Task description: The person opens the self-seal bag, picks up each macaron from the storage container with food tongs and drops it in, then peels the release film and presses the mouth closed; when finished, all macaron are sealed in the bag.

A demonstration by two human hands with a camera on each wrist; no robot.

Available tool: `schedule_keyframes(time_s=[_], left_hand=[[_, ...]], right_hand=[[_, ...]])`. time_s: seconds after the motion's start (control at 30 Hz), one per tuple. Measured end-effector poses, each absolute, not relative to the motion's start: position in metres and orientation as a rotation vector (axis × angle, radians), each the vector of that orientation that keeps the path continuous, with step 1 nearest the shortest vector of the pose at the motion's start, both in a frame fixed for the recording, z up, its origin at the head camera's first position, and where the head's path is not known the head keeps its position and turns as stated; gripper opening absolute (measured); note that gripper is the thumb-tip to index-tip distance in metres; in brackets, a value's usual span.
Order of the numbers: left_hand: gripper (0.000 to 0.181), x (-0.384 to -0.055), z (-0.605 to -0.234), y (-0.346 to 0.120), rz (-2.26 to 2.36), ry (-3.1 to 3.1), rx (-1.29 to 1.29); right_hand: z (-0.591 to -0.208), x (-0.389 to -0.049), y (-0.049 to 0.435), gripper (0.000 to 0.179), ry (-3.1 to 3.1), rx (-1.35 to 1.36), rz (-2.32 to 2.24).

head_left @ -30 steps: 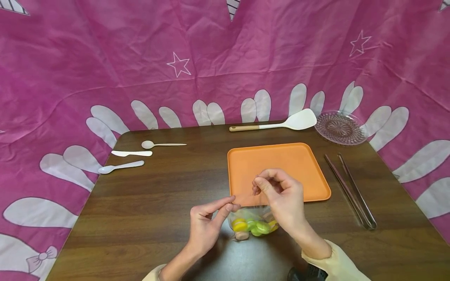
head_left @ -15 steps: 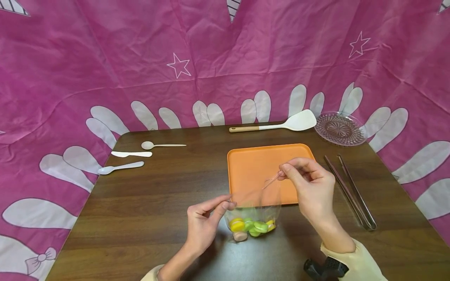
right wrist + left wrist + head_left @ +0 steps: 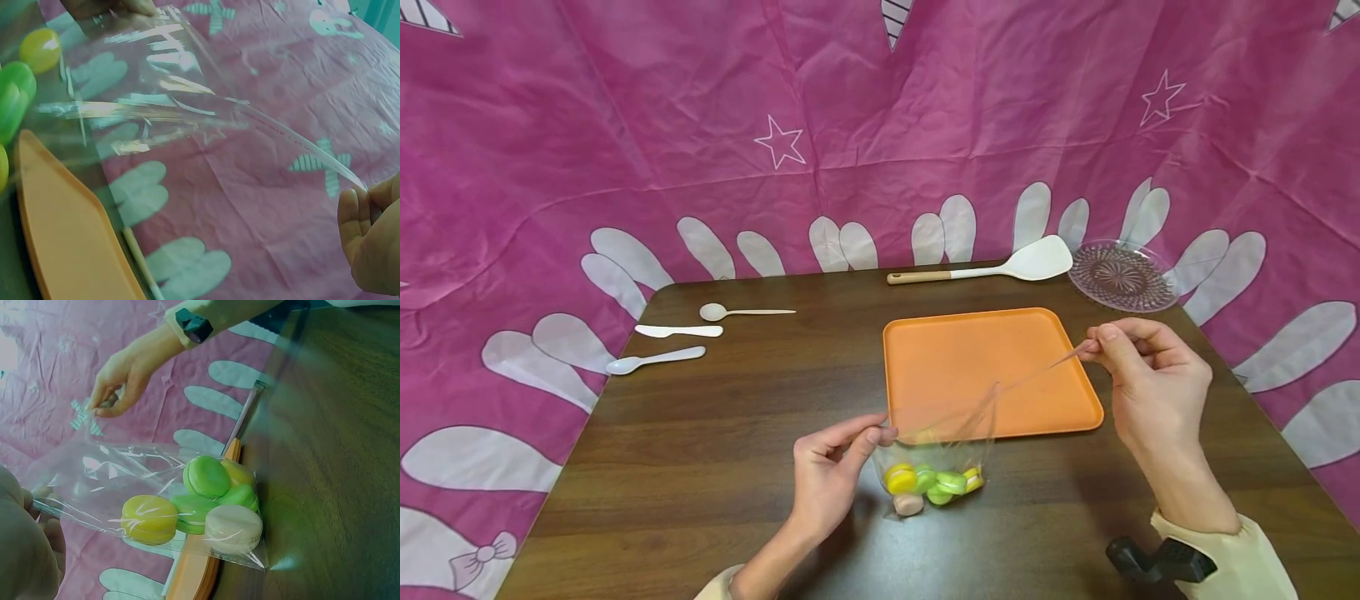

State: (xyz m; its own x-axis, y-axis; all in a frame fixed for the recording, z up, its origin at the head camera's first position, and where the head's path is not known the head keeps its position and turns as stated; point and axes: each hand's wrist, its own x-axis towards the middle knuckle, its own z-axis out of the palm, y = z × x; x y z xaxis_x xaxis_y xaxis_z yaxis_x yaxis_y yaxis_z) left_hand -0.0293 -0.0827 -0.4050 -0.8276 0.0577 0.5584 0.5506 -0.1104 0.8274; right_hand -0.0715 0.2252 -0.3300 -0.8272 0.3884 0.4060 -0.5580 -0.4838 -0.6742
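A clear plastic bag (image 3: 94, 472) stands on the table with several macarons in its bottom: yellow macarons (image 3: 901, 478), green macarons (image 3: 951, 482) and a beige macaron (image 3: 234, 529). My left hand (image 3: 833, 475) pinches the bag's upper left edge between thumb and fingers. Off to the right and higher up, my right hand (image 3: 1157, 383) pinches the end of a thin clear strip (image 3: 300, 140). That strip runs taut and slanting down to the top of the bag, where it is still joined.
Behind the bag lies an orange tray (image 3: 985, 367). Right of it are metal tongs (image 3: 1157, 492); a spatula (image 3: 1037, 260) and a clear patterned plate (image 3: 1123, 275) lie at the back. Two spoons (image 3: 655, 358) and a knife (image 3: 677, 331) lie on the left.
My right hand has moved well to the right and a little up, drawing the strip out longer from the bag's top. My left hand and the bag have hardly moved.
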Motion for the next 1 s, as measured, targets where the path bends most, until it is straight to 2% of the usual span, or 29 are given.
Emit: schedule_keyframes(time_s=[0.2, 0.5, 1.0], left_hand=[[0.013, -0.031, -0.405, -0.084, -2.013, -1.802, -0.706], [0.013, -0.032, -0.402, -0.085, -2.018, -1.804, -0.709], [0.013, -0.032, -0.402, -0.085, -1.996, -1.808, -0.714]], right_hand=[[-0.326, -0.072, 0.247, 0.005, -0.977, 0.205, 2.372], [-0.327, -0.073, 0.278, 0.011, -0.961, 0.069, 2.322], [-0.389, -0.081, 0.343, 0.003, -1.487, -0.168, 2.309]])
